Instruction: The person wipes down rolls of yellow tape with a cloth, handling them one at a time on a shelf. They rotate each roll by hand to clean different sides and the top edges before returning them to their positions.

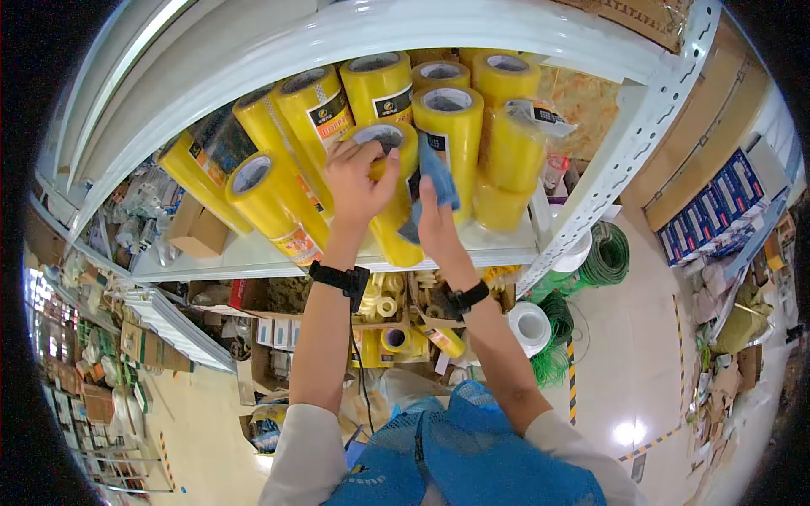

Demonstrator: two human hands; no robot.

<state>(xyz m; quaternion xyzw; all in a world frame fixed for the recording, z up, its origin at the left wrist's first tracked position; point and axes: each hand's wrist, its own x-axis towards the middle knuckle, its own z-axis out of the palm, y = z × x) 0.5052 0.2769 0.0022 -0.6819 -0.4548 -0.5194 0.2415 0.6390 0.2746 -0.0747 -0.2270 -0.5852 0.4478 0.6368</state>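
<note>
Several stacks of yellow tape rolls stand on a white metal shelf. My left hand is at the top of the front stack, its fingers curled over the rim of the upper roll. Beside that stack on the right, my right hand presses a blue cloth against its side. Two tape stacks at the left lean over, one of them a tilted stack with an orange label.
Below the shelf are boxes with small yellow rolls. A white perforated post rises at the right. Green wire coils and a white spool lie beyond it. A cardboard box sits on the shelf's left.
</note>
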